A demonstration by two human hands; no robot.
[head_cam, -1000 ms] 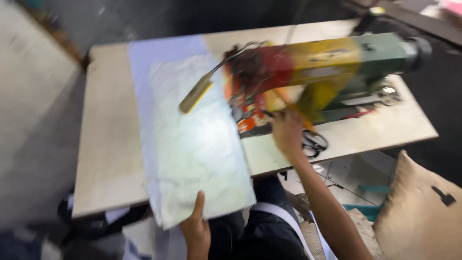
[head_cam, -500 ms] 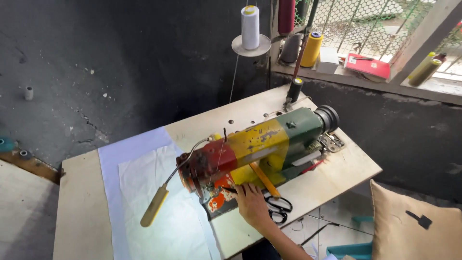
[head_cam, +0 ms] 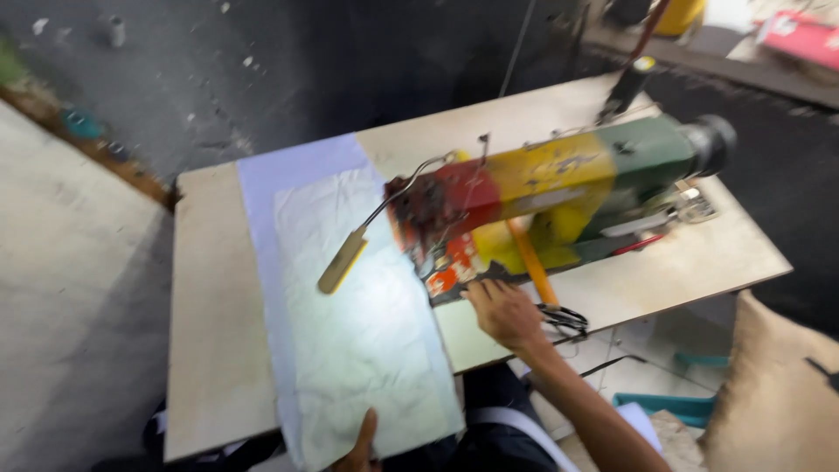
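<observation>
white fabric (head_cam: 358,323) flat on bench (head_cam: 210,350), not yet under needle. right hand (head_cam: 500,312) fingers loosely spread, resting beside sewing machine (head_cam: 542,197). left hand (head_cam: 360,446) thumb pins near edge; grip unclear.

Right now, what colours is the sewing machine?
The sewing machine runs red, then yellow, then green, left to right; head view.
</observation>
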